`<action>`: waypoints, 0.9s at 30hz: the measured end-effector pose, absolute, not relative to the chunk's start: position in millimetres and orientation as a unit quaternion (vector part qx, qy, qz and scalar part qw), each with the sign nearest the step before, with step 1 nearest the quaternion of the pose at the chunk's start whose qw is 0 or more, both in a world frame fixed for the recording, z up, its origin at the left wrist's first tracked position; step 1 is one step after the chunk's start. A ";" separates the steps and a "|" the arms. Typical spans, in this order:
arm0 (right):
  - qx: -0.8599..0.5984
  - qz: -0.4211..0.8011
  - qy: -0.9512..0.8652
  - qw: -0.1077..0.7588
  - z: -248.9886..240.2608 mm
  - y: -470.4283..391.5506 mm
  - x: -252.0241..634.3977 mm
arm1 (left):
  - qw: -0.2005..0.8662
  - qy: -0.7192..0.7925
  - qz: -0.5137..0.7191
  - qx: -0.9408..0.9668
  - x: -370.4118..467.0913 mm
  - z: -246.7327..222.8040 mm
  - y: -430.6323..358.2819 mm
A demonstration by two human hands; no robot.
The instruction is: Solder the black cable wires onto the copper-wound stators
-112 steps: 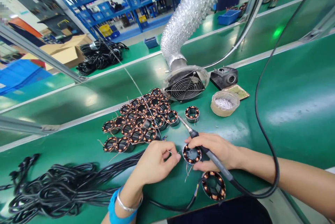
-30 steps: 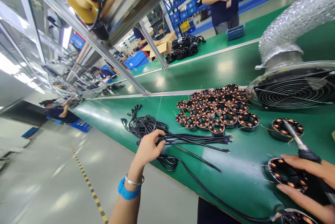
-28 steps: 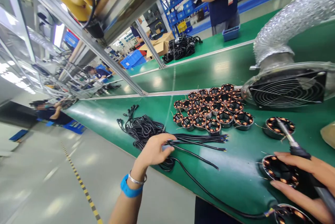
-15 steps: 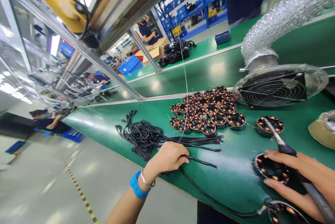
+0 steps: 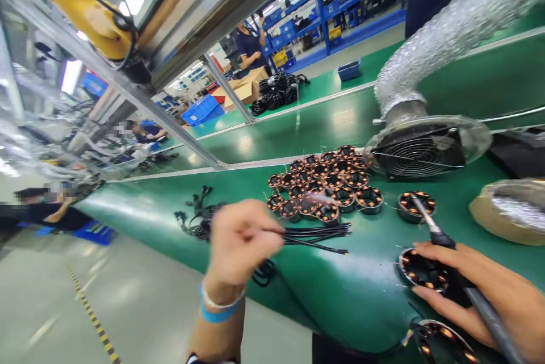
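My left hand (image 5: 244, 239), blurred by motion, is raised over the table edge with its fingers curled closed on a black cable (image 5: 264, 273), whose loops show below the hand. The grip itself is smeared. Behind it, more black cables (image 5: 317, 234) lie with stripped ends pointing right. My right hand (image 5: 481, 290) is wrapped round a soldering iron (image 5: 430, 225), while thumb and forefinger touch a copper-wound motor stator (image 5: 421, 270). The iron's tip is over another stator (image 5: 417, 206). A nearer stator (image 5: 445, 344), at the bottom edge, has a cable with coloured wires beside it.
Several stators (image 5: 319, 182) stand grouped on the green table (image 5: 366, 301). A round fume fan (image 5: 419, 154) with a silver duct (image 5: 426, 63) is behind them. A tape-wrapped, foil-lined piece (image 5: 506, 210) lies at right. Other people are at work beyond.
My left hand has lifted and moved left, with the cable's free end no longer lying across the table. The view has shifted slightly. My right hand keeps its hold on the soldering iron.
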State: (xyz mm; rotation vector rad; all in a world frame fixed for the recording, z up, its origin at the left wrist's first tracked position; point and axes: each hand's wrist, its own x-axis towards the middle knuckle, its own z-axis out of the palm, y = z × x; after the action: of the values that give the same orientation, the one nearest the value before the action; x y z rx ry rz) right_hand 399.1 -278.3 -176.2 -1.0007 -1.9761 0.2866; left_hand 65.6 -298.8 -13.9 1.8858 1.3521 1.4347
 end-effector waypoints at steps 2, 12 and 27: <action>-0.355 0.139 -0.828 0.411 -164.4 -281.3 401.3 | 0.428 0.511 0.322 0.673 101.5 -57.2 -290.6; -0.416 0.253 -0.737 0.469 -121.0 -284.4 382.4 | 0.424 0.541 0.136 0.713 133.8 -108.9 -276.8; -0.344 0.306 -0.735 0.497 -95.9 -273.8 359.1 | 0.510 0.448 0.233 0.696 161.0 -110.2 -268.2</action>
State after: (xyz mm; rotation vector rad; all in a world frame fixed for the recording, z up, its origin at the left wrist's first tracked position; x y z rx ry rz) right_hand 359.1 -273.8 -95.9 -0.8318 -1.7803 0.7411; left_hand 161.0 -268.2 -110.2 1.6770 1.0788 0.5604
